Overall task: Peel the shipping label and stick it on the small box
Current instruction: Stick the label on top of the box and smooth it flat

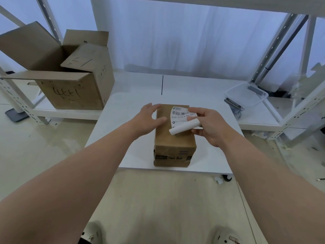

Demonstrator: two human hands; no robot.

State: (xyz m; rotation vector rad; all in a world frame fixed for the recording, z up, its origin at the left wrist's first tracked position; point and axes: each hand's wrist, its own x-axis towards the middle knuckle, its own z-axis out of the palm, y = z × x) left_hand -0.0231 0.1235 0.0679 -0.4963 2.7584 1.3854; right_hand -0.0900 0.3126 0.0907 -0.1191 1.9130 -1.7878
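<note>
Head view, the only one given: a small brown cardboard box [175, 136] stands on a white tabletop [207, 155], and both bare hands are over its top face. The right hand [209, 127] holds a white shipping label with a black barcode [181, 115]; its fingers [197, 111] are closed in a pinch on the label's right edge, and below them the paper curls into a white roll [183, 127]. Whether that roll is the backing coming away or the unstuck rest of the label cannot be told. The printed part to the left of those fingers arches over the box's far right corner; its far end looks close to the cardboard, but contact is not clear. The left hand [149, 120] is spread wide with nothing in it, fingertips [157, 106] by the box's far left edge and thumb reaching toward the label, seemingly steadying the box or about to press. As a judgement, peeling is at least begun and sticking is just starting; unrolling the remainder, laying it flat and smoothing it down are left to do.
</note>
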